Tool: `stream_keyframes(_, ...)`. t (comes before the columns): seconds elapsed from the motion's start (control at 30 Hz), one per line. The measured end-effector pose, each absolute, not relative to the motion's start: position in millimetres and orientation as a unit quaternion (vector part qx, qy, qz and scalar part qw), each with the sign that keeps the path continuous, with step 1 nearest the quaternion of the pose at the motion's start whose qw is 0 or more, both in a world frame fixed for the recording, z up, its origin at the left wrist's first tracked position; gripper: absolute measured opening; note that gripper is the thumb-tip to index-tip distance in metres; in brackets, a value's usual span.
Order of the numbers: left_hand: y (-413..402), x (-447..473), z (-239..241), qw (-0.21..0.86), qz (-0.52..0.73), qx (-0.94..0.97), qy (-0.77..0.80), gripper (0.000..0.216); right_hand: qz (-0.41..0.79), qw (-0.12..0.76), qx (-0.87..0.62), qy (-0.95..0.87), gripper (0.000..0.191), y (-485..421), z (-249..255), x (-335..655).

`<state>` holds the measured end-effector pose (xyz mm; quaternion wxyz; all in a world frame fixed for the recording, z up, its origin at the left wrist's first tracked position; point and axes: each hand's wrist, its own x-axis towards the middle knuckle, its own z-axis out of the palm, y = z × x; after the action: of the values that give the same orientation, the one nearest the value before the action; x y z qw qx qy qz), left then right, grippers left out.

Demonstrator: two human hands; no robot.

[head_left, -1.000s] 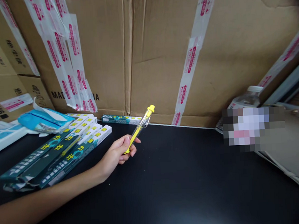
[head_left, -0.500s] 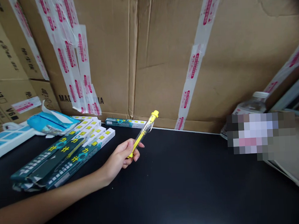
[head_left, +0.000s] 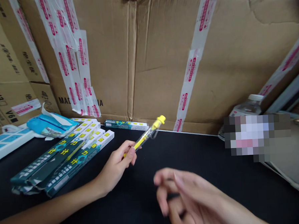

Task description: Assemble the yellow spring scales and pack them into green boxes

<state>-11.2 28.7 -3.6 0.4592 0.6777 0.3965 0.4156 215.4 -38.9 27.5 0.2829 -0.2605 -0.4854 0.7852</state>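
A spring scale (head_left: 147,136), a clear tube with yellow parts inside and a yellow cap, is held in my left hand (head_left: 119,163). Its lower end lies between thumb and fingers, and the capped end points up to the right. A small blurred loop or hook hangs near the cap. My right hand (head_left: 191,196) is in the lower right, slightly blurred, with its fingers loosely curled and apart and nothing in them. It is below the spring scale and not touching it.
Several long green-and-white boxes (head_left: 74,156) lie on the black table (head_left: 207,159) at left. Another such box (head_left: 126,124) lies against the cardboard wall (head_left: 162,71). A blue packet (head_left: 52,123) and white power strip (head_left: 12,142) are far left. A clear bottle (head_left: 246,106) stands right.
My right hand has come into view from the lower right. My left hand has turned the spring scale, so its capped end sits further right and a little lower.
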Motion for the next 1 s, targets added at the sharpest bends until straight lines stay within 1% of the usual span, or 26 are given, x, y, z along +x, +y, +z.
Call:
stream_keyframes(0.03, 27.0, -11.3, -2.2, 0.437, 0.405, 0.700, 0.394, 0.033, 0.781, 0.316, -0.274, -0.464, 0.037, -28.9, 24.8, 216.9)
stream_keyframes(0.1, 24.7, -11.6, -0.2, 0.402, 0.383, 0.738, 0.383, 0.033, 0.774, 0.384, -0.306, -0.399, 0.043, -10.3, 20.9, 221.9)
stream_keyframes(0.2, 23.5, -12.6, 0.6, 0.365, 0.350, 0.775, 0.379, 0.033, 0.770, 0.421, -0.294, -0.378, 0.052, 8.5, 15.9, 231.3)
stream_keyframes(0.3, 23.5, -14.3, 1.4, 0.314, 0.323, 0.791, 0.414, 0.033, 0.753, 0.465, -0.281, -0.371, 0.048, 16.3, 7.9, 236.6)
stream_keyframes(0.4, 21.9, -17.6, 3.4, 0.243, 0.281, 0.821, 0.433, 0.029, 0.727, 0.502, -0.315, -0.346, 0.040, 19.8, -2.2, 237.1)
stream_keyframes(0.5, 19.8, -21.4, 5.3, 0.187, 0.239, 0.848, 0.434, 0.027, 0.717, 0.497, -0.345, -0.346, 0.037, 24.0, -8.2, 238.9)
stream_keyframes(0.6, 20.7, -25.1, 5.7, 0.151, 0.209, 0.846, 0.468, 0.030, 0.681, 0.485, -0.359, -0.415, 0.034, 28.8, -8.0, 245.6)
stream_keyframes(0.73, 28.2, -32.3, 4.6, 0.103, 0.175, 0.821, 0.534, 0.049, 0.638, 0.468, -0.382, -0.478, 0.034, 33.4, -6.8, 256.6)
stream_keyframes(0.77, 30.3, -34.6, 4.3, 0.101, 0.173, 0.817, 0.540, 0.051, 0.630, 0.460, -0.388, -0.490, 0.036, 33.9, -7.3, 258.1)
stream_keyframes(0.9, 35.7, -42.4, 3.1, 0.175, 0.200, 0.824, 0.501, 0.046, 0.587, 0.426, -0.413, -0.551, 0.042, 32.3, -11.3, 256.5)
stream_keyframes(1.0, 37.1, -44.9, 2.3, 0.220, 0.209, 0.830, 0.468, 0.034, 0.532, 0.406, -0.433, -0.604, 0.048, 30.0, -15.2, 254.1)
